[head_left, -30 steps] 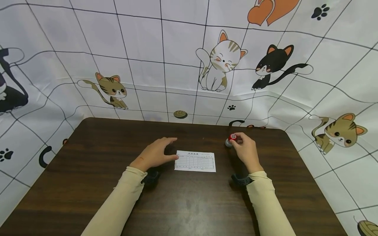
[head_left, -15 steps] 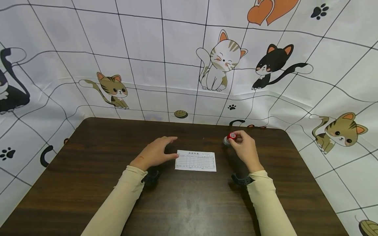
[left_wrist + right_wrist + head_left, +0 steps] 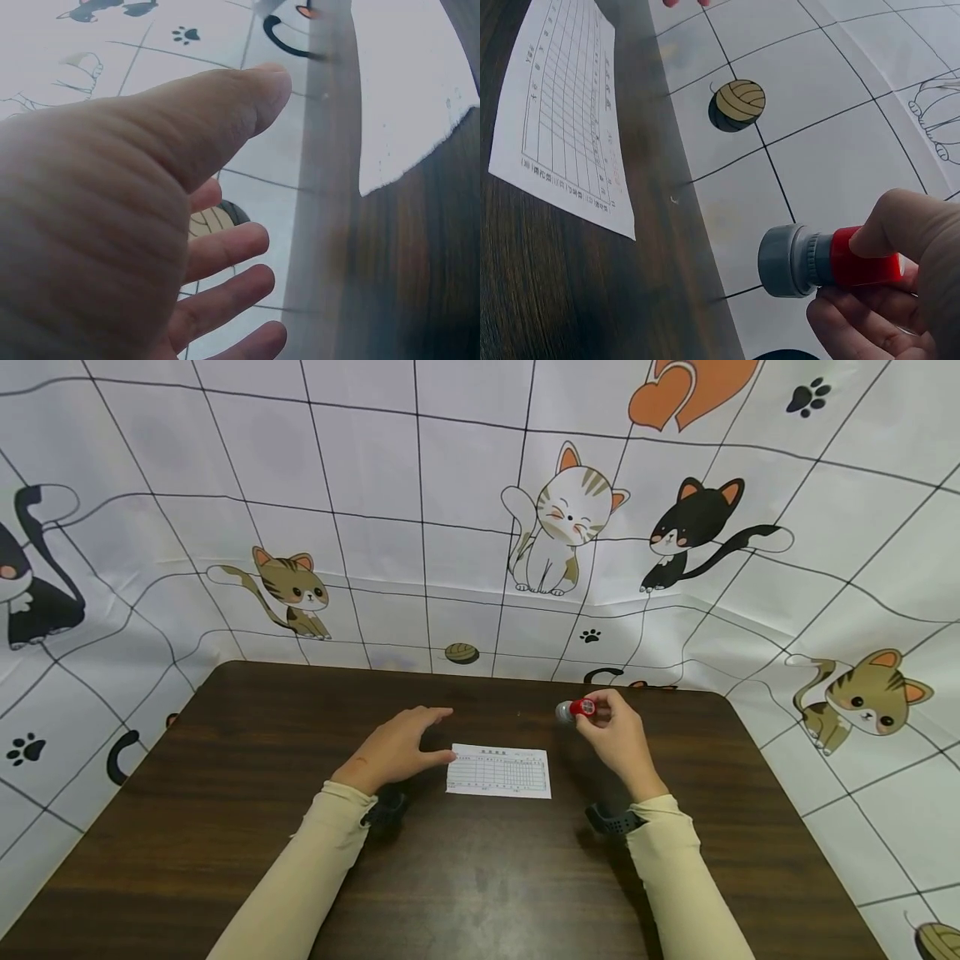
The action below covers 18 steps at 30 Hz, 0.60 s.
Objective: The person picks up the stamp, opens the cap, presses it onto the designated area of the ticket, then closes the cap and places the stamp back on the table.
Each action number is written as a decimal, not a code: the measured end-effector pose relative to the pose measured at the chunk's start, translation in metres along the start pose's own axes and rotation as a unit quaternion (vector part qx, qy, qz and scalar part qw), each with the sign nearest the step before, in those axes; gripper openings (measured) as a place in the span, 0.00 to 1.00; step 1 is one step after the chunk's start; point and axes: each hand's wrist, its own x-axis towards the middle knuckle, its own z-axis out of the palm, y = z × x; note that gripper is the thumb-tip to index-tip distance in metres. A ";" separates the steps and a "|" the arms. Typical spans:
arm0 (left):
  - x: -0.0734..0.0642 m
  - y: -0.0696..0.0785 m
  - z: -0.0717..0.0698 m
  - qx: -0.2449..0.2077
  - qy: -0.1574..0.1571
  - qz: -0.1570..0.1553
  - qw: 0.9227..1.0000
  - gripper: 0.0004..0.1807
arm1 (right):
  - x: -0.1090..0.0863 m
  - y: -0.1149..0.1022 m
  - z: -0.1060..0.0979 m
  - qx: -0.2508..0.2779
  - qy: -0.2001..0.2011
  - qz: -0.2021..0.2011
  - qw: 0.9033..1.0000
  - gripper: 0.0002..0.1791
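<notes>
My right hand (image 3: 621, 739) pinches a stamp (image 3: 829, 257) by its red handle, thumb on one side and fingers on the other. Its wider grey end points left towards the paper form in the head view, and the whole stamp (image 3: 573, 710) is tilted over on its side. A white printed form (image 3: 498, 772) with a ruled grid lies on the dark wooden table. Beside its left edge, my left hand (image 3: 397, 752) is spread with nothing in it; the thumb tip is right at the form's edge. In the left wrist view the thumb (image 3: 240, 105) and fingers are apart.
The brown tabletop (image 3: 450, 877) ends at a white wall covering (image 3: 375, 552) with printed cats and grid lines. The covering also runs along both sides. Each wrist wears a dark strap, such as the right strap (image 3: 615, 820).
The stamp has tipped from nearly upright to sideways in my right hand, its grey end swinging left. The left hand and the form stay put.
</notes>
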 end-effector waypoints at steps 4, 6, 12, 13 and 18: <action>0.000 0.003 -0.001 -0.011 0.000 0.000 1.000 0.42 | -0.001 -0.004 0.000 0.012 -0.004 0.000 1.000 0.17; -0.001 0.005 -0.002 -0.012 0.001 0.001 1.000 0.42 | -0.001 -0.005 0.001 0.019 -0.008 -0.002 1.000 0.16; -0.002 0.008 -0.001 -0.008 0.001 0.002 1.000 0.41 | -0.003 -0.007 0.006 0.047 -0.034 -0.005 0.998 0.17; -0.003 0.008 -0.001 -0.007 0.001 0.004 1.000 0.41 | -0.003 -0.007 0.007 0.052 -0.038 -0.007 0.998 0.17; -0.004 0.010 -0.001 -0.005 -0.002 0.010 1.000 0.42 | -0.005 -0.014 0.012 0.076 -0.062 -0.019 0.995 0.18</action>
